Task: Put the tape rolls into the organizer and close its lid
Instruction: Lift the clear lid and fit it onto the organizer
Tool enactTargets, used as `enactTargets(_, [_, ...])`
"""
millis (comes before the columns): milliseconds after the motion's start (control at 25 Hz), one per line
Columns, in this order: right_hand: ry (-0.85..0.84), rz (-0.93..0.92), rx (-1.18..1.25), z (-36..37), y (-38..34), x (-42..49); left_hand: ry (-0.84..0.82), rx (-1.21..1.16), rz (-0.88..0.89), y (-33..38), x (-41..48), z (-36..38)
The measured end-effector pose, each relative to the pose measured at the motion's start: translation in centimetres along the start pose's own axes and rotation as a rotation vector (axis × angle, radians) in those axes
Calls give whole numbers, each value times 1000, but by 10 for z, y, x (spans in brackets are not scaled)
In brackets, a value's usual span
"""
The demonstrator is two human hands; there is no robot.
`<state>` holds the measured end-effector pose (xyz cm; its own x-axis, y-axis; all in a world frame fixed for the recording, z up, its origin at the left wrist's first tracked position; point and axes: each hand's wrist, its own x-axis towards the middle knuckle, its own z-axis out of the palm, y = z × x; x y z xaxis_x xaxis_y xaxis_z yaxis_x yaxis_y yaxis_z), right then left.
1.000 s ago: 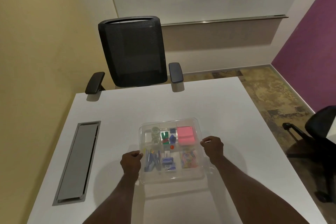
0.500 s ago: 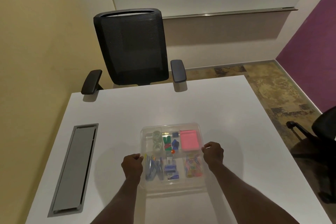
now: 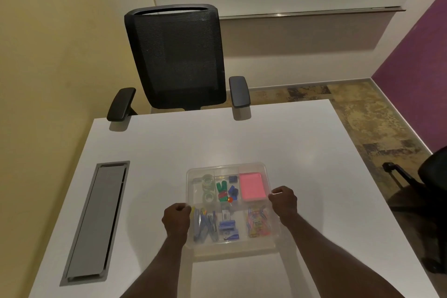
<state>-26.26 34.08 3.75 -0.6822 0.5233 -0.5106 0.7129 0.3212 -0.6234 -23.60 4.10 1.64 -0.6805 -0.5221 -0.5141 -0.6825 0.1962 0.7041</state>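
Note:
A clear plastic organizer sits on the white table in front of me. Its transparent lid lies over the compartments. Clear tape rolls lie in the far left compartment. A pink pad, green and blue clips, blue staplers and coloured paper clips fill the others. My left hand is closed on the organizer's left edge. My right hand is closed on its right edge.
A grey cable hatch is set into the table at the left. A black mesh office chair stands at the far side. Another dark chair is off the table's right edge.
The view has shifted and come a little closer. Both hands stay on the organizer's sides, and the organizer sits slightly nearer the table's middle in the picture.

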Motion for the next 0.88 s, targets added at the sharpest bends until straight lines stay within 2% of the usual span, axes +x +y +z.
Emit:
enactTargets(280, [-25, -60, -115, -5, 4, 2, 6, 77, 63, -3, -12, 5])
enactTargets(440, [-40, -273, -317, -2, -5, 0, 14, 305, 284, 12, -10, 13])
enactTargets(560, [-47, -413, -393, 7, -18, 3, -76, 359, 408, 29, 0, 23])
enactTargets(720, [-36, -494, -460, 20, -43, 20, -119, 382, 396, 53, 21, 37])
enactTargets(880, [-99, -388, -414, 30, -56, 55, -103, 357, 301, 66, 55, 50])
